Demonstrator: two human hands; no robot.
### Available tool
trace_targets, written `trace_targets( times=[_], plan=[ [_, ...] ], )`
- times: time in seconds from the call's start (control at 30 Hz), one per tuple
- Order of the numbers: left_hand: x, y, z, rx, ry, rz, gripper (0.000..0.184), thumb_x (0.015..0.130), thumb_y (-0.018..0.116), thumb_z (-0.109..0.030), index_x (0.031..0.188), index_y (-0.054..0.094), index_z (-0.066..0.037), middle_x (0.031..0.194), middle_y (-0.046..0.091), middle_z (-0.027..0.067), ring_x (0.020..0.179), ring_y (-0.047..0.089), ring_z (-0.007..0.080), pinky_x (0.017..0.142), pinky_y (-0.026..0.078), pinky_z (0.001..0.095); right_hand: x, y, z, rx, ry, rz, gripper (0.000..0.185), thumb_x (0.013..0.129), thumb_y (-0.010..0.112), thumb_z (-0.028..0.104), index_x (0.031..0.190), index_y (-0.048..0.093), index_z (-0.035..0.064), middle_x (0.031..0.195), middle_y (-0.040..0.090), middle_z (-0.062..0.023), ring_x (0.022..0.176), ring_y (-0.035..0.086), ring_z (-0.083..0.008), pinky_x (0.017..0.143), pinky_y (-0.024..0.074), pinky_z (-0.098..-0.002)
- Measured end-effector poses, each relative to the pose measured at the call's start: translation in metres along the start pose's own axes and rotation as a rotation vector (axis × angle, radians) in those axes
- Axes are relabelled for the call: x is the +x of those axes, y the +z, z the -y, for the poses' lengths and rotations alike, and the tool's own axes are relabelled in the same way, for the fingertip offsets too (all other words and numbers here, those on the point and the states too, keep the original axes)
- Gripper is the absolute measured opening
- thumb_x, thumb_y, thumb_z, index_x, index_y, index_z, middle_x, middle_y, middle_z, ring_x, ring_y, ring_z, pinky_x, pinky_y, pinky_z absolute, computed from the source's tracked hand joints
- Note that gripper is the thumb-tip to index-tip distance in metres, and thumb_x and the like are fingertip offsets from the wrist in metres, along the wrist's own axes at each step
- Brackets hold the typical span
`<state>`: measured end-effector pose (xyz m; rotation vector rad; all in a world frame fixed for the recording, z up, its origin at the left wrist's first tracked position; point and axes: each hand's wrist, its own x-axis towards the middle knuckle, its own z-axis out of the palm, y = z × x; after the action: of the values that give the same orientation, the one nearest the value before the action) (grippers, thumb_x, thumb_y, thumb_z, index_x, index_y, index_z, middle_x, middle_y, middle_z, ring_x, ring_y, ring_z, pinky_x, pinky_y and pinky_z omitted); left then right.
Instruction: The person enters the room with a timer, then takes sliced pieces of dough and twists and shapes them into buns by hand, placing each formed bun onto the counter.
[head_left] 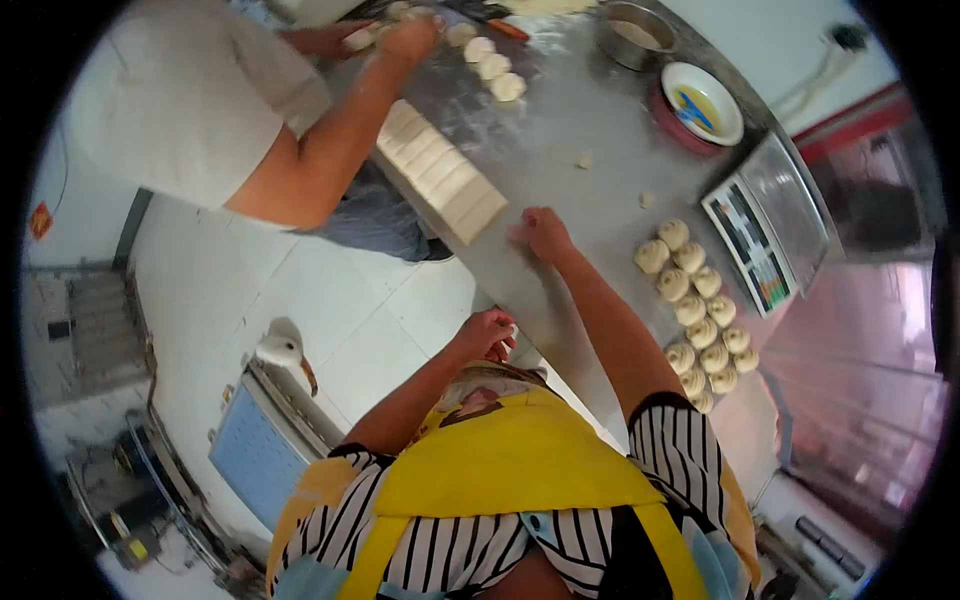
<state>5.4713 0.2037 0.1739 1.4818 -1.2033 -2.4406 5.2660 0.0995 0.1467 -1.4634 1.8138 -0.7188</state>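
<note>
My right hand [546, 236] is over the steel tabletop near its front edge, fingers curled and blurred at the tips; whether they hold anything is hidden. Just left of it lies a long pale block [440, 172], divided by crosswise lines, along the table edge. My left hand [486, 335] is lower, off the table edge and in front of the yellow apron [520, 450]. Its fingers are curled, with a small white patch showing beside them that I cannot make out. Two small dough scraps, one of them a bit [583, 160], lie beyond my right hand.
Several twisted dough buns [690, 285] stand at right beside a digital scale [750, 245]. Behind are a white bowl [735, 95] with yellow liquid and a blue tool, and a metal pot [635, 35]. Another person [330, 150] handles dough at upper left, near flattened dough pieces [494, 67].
</note>
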Motion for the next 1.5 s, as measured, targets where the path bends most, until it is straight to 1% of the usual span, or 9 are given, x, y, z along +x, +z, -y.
trace_targets(
  times=[0.2, 0.43, 0.57, 0.63, 0.7, 0.77, 0.97, 1.27, 1.5],
  plan=[
    [-0.016, -0.015, 0.016, -0.222, 0.074, -0.05, 0.031, 0.086, 0.056, -0.02, 0.11, 0.049, -0.001, 0.083, 0.062, 0.0105, 0.057, 0.059, 0.014, 0.054, 0.049, 0.0254, 0.063, 0.036, 0.051, -0.228, 0.094, 0.092, 0.05, 0.064, 0.075, 0.033, 0.097, 0.056, 0.0001, 0.103, 0.055, -0.0198, 0.091, 0.056, -0.0307, 0.08, 0.0447, -0.0355],
    [0.037, 0.0, -0.009, -0.107, 0.036, 0.091, 0.027, 0.087, 0.056, -0.02, 0.107, 0.051, -0.002, 0.082, 0.062, 0.01, 0.056, 0.059, 0.0148, 0.053, 0.048, 0.0254, -0.03, -0.013, -0.002, 0.498, 0.414, -0.201, 0.031, 0.07, 0.072, 0.009, 0.092, 0.055, -0.0039, 0.079, 0.057, -0.011, 0.068, 0.058, -0.0193, 0.056, 0.049, -0.0307],
    [0.068, 0.031, -0.005, -0.114, 0.043, 0.308, 0.033, 0.088, 0.055, -0.025, 0.113, 0.048, -0.004, 0.092, 0.061, 0.01, 0.077, 0.061, 0.0188, 0.067, 0.049, 0.0283, -0.083, -0.055, -0.023, 0.873, 0.653, 0.1, 0.035, 0.065, 0.073, 0.006, 0.093, 0.055, -0.0046, 0.078, 0.059, -0.01, 0.069, 0.058, -0.0179, 0.055, 0.0466, -0.0272],
    [0.094, 0.04, -0.004, 0.191, 0.66, 0.268, 0.035, 0.089, 0.054, -0.026, 0.116, 0.047, -0.005, 0.098, 0.059, 0.0104, 0.085, 0.06, 0.0198, 0.074, 0.048, 0.0306, -0.107, -0.068, -0.011, 0.995, 0.657, 0.031, 0.033, 0.064, 0.073, 0.005, 0.091, 0.056, -0.0039, 0.08, 0.058, -0.0094, 0.072, 0.057, -0.017, 0.057, 0.0462, -0.027],
    [0.092, 0.057, -0.027, -0.09, 0.711, 0.376, 0.037, 0.089, 0.053, -0.027, 0.118, 0.045, -0.005, 0.102, 0.058, 0.0109, 0.09, 0.059, 0.0203, 0.079, 0.048, 0.0325, -0.14, -0.064, -0.011, 0.895, 0.506, -0.149, 0.025, 0.071, 0.068, 0.005, 0.091, 0.054, 0.0002, 0.084, 0.056, -0.0063, 0.074, 0.056, -0.0159, 0.066, 0.0484, -0.0289],
    [0.046, 0.082, -0.082, -0.873, 0.082, 0.557, 0.037, 0.09, 0.051, -0.028, 0.119, 0.044, -0.005, 0.104, 0.058, 0.0114, 0.091, 0.058, 0.0203, 0.081, 0.048, 0.0339, -0.172, -0.059, -0.004, 0.691, 0.418, -0.314, 0.024, 0.07, 0.069, 0.004, 0.089, 0.054, 0.0015, 0.083, 0.056, -0.0043, 0.074, 0.055, -0.0137, 0.07, 0.0476, -0.0286],
    [0.044, 0.101, -0.092, -0.363, 0.24, 0.573, 0.043, 0.09, 0.048, -0.04, 0.11, 0.05, -0.002, 0.097, 0.059, 0.0115, 0.088, 0.059, 0.0206, 0.078, 0.048, 0.0324, -0.207, -0.112, -0.018, 0.554, 0.321, -0.202, 0.031, 0.078, 0.065, 0.007, 0.108, 0.056, 0.0025, 0.088, 0.058, -0.0033, 0.08, 0.054, -0.0109, 0.072, 0.0474, -0.0259],
    [0.003, 0.1, -0.107, -0.181, -0.003, 0.709, 0.049, 0.089, 0.043, -0.049, 0.101, 0.053, -0.003, 0.072, 0.055, 0.0075, 0.052, 0.051, 0.0128, 0.048, 0.044, 0.0244, -0.201, -0.147, 0.012, 0.973, 0.285, 0.203, 0.029, 0.085, 0.057, 0.009, 0.113, 0.054, 0.0035, 0.105, 0.053, -0.0053, 0.087, 0.056, -0.0128, 0.072, 0.0505, -0.0264],
    [-0.01, 0.076, -0.095, -0.099, -0.038, 0.613, 0.038, 0.09, 0.044, -0.041, 0.092, 0.055, -0.004, 0.064, 0.055, 0.0057, 0.048, 0.049, 0.0127, 0.046, 0.042, 0.0244, -0.206, -0.139, 0.052, 0.127, -0.301, 0.088, 0.022, 0.077, 0.058, -0.001, 0.099, 0.058, 0.0022, 0.092, 0.054, -0.0083, 0.082, 0.057, -0.0254, 0.073, 0.0485, -0.0329]
  ],
)
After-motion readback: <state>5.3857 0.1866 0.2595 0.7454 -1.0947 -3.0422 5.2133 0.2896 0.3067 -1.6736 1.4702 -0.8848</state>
